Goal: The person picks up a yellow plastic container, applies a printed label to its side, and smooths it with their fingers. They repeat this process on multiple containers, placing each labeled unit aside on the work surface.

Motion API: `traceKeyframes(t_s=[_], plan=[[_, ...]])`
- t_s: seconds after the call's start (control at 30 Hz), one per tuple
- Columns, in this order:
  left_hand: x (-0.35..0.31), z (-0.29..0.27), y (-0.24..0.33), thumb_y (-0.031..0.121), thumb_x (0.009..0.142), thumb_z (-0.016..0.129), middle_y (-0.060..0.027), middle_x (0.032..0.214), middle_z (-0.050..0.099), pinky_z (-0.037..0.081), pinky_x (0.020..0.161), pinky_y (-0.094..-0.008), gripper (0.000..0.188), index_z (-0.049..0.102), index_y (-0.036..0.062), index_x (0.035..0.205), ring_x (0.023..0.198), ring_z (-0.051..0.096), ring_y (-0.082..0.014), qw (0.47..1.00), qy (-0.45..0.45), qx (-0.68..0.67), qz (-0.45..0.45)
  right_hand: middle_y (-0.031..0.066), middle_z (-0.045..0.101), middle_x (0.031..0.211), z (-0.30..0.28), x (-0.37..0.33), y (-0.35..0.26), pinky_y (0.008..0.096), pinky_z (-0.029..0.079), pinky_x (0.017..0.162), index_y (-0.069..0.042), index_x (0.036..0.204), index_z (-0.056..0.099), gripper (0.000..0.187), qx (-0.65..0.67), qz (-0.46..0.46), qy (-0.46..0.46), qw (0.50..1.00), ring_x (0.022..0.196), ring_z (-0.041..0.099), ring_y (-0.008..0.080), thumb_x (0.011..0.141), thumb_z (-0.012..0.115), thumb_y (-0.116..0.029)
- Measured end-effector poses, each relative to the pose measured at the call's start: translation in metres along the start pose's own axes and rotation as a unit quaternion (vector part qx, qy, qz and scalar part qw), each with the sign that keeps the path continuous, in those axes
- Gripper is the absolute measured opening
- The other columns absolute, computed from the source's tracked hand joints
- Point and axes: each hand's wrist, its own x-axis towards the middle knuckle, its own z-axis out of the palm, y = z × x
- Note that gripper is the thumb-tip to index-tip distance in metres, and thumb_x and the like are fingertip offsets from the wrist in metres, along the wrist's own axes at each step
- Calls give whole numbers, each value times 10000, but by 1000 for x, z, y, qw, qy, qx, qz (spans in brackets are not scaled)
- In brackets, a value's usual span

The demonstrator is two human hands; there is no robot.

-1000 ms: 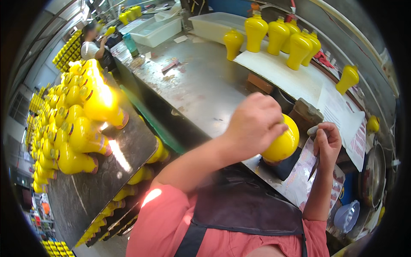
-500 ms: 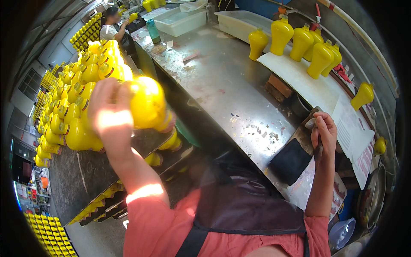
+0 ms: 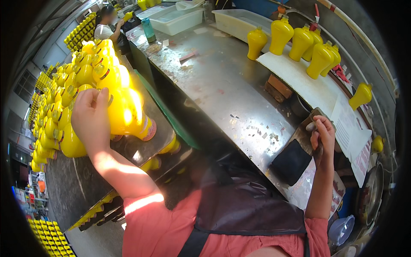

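The left hand (image 3: 91, 122) is at the front of a dense group of glossy yellow bottles (image 3: 79, 75), by the neck of the nearest yellow bottle (image 3: 124, 113). Its fingers are bent, with thumb and forefinger close together at the neck; I cannot tell whether they grip it or only rest against it. That bottle stands, its base toward the near edge, on a dark board (image 3: 70, 184) to the left of the bench (image 3: 214, 85), and strong sunlight washes out part of its side. More yellow shapes show beneath the board.

The right hand (image 3: 324, 135) is over the right side of the bench, fingers curled closed around a slim tool (image 3: 311, 127) with a pale, rounded end; the rest of it is mostly hidden by the hand. Just to the left of this hand lies a black pad (image 3: 291, 162), and small dark scraps are scattered on the metal surface near it.

Farther along, several yellow bottles (image 3: 281, 37) stand upright on a white panel (image 3: 299, 75), with a reddish-brown block (image 3: 278, 88) beside it. Two white tubs (image 3: 177, 23) and a teal bottle (image 3: 148, 31) are at the far end, where another person (image 3: 104, 32) holds a yellow bottle
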Motion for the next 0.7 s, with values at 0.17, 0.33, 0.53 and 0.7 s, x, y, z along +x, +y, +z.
traceKeyframes(t_s=[0.17, 0.33, 0.53, 0.7], plan=[[-5, -7, 1, 194, 867, 724, -117, 848, 633, 487, 754, -349, 224, 656, -18, 879, 771, 622, -255, 998, -4, -51, -35, -71, 464, 547, -2, 1, 2, 203, 232, 390, -73, 1089, 673, 183, -6, 4, 8, 1000, 391, 361, 23, 1032, 602, -232], [-11, -4, -1, 198, 833, 767, -92, 867, 670, 502, 777, -340, 235, 680, 6, 936, 771, 618, -221, 998, -7, -2, -66, -73, 447, 542, -1, 3, 2, 206, 236, 386, -72, 1076, 670, 190, 2, 12, 9, 1000, 390, 359, 26, 1036, 597, -244], [-8, 5, 23, 127, 875, 752, -97, 1029, 705, 511, 859, -346, 248, 673, 15, 1081, 905, 640, -231, 991, 95, 44, -81, 30, 648, 727, -6, -2, 10, 188, 309, 371, -48, 1101, 637, 326, 67, 67, 0, 995, 411, 419, 36, 1077, 557, -363], [-40, 52, 93, 75, 981, 614, -261, 1200, 653, 537, 956, -417, 138, 608, -54, 1031, 1013, 655, -331, 916, 351, -173, 90, 93, 649, 750, -9, -10, 23, 235, 386, 403, -26, 1078, 622, 543, 129, 166, 9, 978, 449, 475, 93, 1105, 381, -511]])
